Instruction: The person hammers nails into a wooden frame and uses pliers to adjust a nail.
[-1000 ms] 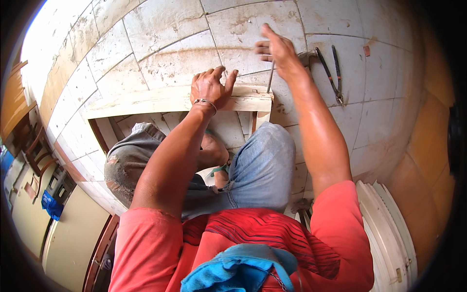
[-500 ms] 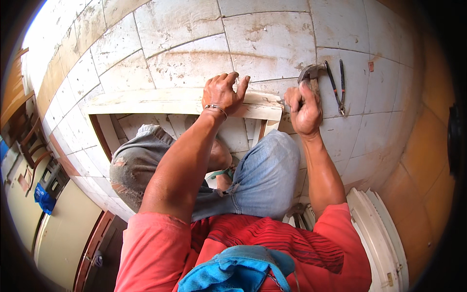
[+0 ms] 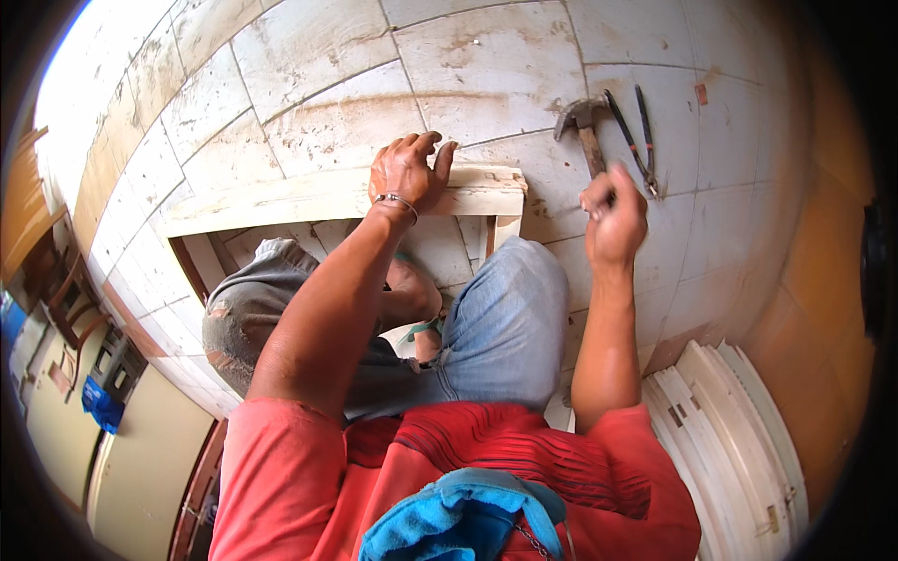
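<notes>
My left hand point(image 3: 409, 171) rests across the long white bar of a worn wooden frame point(image 3: 295, 199), its fingers loosely curved past the far edge and thumb apart. Off the frame's right end, my right hand point(image 3: 617, 215) is raised with the fingers curled closed. Blur covers the fingertips, and whatever they may hold cannot be made out. Just beyond that hand lies a hammer point(image 3: 586, 136) on the floor, its wooden handle pointing toward me. To its right are long-handled pincers point(image 3: 642, 150) with the handles spread.
Dirty white tiles point(image 3: 496, 61) cover the floor. White mouldings or boards point(image 3: 720, 421) are stacked at my lower right, near an orange-brown surface point(image 3: 795, 318). On the left stand a pale cabinet or panel point(image 3: 154, 449), a blue bag point(image 3: 101, 405) and a chair point(image 3: 70, 299).
My right hand has moved right and back toward me, uncovering the hammer's handle. The hammer stays beside the pincers. My left hand remains on the frame, while the whole view has shifted slightly.
</notes>
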Motion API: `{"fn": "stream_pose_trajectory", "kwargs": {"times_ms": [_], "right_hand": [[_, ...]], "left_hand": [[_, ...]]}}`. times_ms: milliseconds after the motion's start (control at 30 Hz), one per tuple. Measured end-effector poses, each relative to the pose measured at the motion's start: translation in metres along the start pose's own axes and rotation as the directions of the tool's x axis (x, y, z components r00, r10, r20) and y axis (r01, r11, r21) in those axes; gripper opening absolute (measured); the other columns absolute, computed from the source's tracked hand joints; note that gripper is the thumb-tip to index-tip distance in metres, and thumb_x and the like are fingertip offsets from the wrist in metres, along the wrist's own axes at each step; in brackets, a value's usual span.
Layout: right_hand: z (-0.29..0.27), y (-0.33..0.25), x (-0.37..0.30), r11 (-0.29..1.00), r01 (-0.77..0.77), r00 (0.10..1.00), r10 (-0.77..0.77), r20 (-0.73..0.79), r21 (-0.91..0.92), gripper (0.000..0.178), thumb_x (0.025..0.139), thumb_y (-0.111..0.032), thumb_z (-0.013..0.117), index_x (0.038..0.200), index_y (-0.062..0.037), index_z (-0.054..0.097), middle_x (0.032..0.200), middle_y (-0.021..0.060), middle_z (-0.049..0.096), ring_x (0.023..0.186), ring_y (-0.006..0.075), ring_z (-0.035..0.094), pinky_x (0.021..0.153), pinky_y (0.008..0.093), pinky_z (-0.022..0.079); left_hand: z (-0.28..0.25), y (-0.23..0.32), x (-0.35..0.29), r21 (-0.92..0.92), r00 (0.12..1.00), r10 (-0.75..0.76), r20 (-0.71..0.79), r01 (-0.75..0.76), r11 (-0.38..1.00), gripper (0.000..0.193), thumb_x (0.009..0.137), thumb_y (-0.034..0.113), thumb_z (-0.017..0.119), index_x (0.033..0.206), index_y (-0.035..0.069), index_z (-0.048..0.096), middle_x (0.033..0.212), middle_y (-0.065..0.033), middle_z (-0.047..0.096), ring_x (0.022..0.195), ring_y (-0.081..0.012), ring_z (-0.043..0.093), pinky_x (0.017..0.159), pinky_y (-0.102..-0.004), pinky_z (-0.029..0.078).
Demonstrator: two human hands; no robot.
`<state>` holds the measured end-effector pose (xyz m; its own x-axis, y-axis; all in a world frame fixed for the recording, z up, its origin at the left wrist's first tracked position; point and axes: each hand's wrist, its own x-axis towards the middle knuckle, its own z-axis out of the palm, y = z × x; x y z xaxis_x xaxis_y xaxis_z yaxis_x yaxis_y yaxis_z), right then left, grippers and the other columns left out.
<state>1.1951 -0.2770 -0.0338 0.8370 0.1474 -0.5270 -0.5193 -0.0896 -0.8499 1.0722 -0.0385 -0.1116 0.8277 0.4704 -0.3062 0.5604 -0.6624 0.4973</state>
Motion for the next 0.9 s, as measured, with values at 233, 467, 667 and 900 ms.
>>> {"fn": "stream_pose_trajectory", "kwargs": {"times_ms": [233, 467, 667, 900], "right_hand": [[-0.04, 0.104, 0.048, 0.652, 0.059, 0.997, -0.007, 0.071, -0.756, 0.049, 0.098, -0.044, 0.059, 0.083, 0.0017, 0.069, 0.077, 0.0226, 0.066, 0.076, 0.0331, 0.065, 0.073, 0.0428, 0.05], [-0.074, 0.113, 0.096, 0.239, 0.371, 0.778, -0.608, 0.159, -0.898, 0.034, 0.082, -0.03, 0.081, 0.108, -0.0108, 0.069, 0.11, 0.0166, 0.068, 0.112, 0.0391, 0.06, 0.096, 0.0498, 0.047], [-0.128, 0.082, 0.167, 0.066, 0.013, 0.96, -0.278, -0.006, -0.998, 0.051, 0.08, -0.036, 0.084, 0.121, -0.0132, 0.066, 0.138, 0.0161, 0.053, 0.125, 0.0364, 0.053, 0.107, 0.0476, 0.045], [-0.144, 0.078, 0.165, 0.244, 0.268, 0.844, -0.525, 0.106, -0.932, 0.033, 0.085, -0.032, 0.077, 0.1, -0.0034, 0.069, 0.113, 0.0188, 0.063, 0.113, 0.0375, 0.058, 0.096, 0.0468, 0.05]], "left_hand": [[0.021, 0.081, 0.038, 0.219, 0.699, -0.091, 0.71, -0.097, 0.971, 0.067, 0.095, 0.066, 0.05, 0.114, 0.007, 0.076, 0.115, -0.0178, 0.074, 0.11, -0.0361, 0.07, 0.095, -0.0485, 0.054], [0.051, 0.108, 0.067, 0.266, 0.504, -0.05, 0.862, -0.366, 0.892, 0.05, 0.097, 0.041, 0.05, 0.122, 0.004, 0.072, 0.127, -0.0175, 0.071, 0.118, -0.0335, 0.068, 0.096, -0.0558, 0.054], [0.061, 0.095, 0.071, 0.113, 0.383, 0.137, 0.914, -0.563, 0.819, 0.041, 0.096, 0.031, 0.052, 0.11, 0.0, 0.075, 0.116, -0.0215, 0.073, 0.112, -0.038, 0.069, 0.096, -0.0489, 0.055], [0.065, 0.087, 0.061, 0.124, 0.571, 0.011, 0.821, -0.198, 0.972, 0.04, 0.092, 0.032, 0.055, 0.102, -0.001, 0.075, 0.111, -0.0264, 0.072, 0.105, -0.0429, 0.07, 0.092, -0.048, 0.056]]}}
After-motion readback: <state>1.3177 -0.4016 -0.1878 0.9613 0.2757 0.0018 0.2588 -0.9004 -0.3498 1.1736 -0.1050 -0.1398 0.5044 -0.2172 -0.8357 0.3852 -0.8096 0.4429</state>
